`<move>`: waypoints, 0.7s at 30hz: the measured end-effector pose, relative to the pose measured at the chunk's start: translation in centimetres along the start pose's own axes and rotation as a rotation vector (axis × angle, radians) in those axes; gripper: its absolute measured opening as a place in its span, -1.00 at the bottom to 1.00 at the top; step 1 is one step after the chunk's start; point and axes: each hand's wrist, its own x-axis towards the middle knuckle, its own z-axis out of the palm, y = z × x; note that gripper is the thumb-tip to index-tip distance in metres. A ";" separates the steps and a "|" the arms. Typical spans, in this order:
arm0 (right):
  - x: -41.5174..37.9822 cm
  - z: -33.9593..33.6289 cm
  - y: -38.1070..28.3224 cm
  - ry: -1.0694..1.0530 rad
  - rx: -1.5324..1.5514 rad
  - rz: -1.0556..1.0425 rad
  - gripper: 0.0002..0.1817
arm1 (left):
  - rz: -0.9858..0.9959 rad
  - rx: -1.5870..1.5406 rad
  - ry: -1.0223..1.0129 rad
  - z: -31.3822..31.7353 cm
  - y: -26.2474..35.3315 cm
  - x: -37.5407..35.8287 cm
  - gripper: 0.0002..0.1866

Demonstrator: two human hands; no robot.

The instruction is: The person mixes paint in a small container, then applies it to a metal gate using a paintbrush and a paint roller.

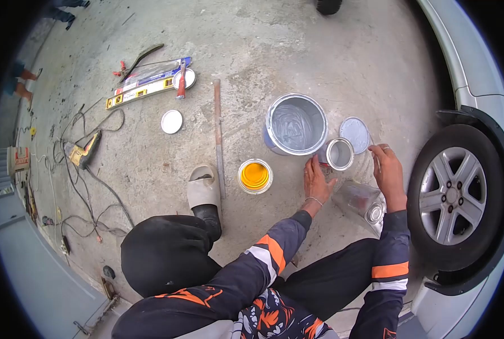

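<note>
A large bucket (296, 124) with grey paint coating its inside stands in front of me. Just right of it is a small can (339, 154) with a grey interior, and a round grey lid (354, 134) lies behind that can. My left hand (316, 183) is beside the small can and below the bucket, fingers extended, holding nothing visible. Near the lid's right edge, my right hand (386, 169) has its fingers apart and bent, with nothing seen in it. A clear plastic-wrapped metal container (362, 205) sits between my forearms. An open can of yellow paint (255, 176) stands to the left.
A metal bar (218, 135) and a white lid (171, 121) lie on the concrete. Farther left are a spirit level (142, 93), a red-handled brush (181, 85) and a corded power tool (82, 151). A car wheel (451, 195) is at right. Two people's legs show at upper left.
</note>
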 end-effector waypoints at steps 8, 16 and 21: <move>1.4 2.4 5.4 -0.110 -0.164 -0.090 -0.63 | 0.030 0.216 -0.594 -3.6 2.9 -1.2 -0.41; 1.5 3.5 5.7 -0.149 -0.250 -0.150 -0.66 | 0.826 0.564 -1.037 -17.8 20.6 7.4 -0.71; 0.1 5.1 4.3 -0.342 -0.405 -0.206 -0.76 | 0.903 0.678 -0.677 -28.3 31.0 16.9 -0.83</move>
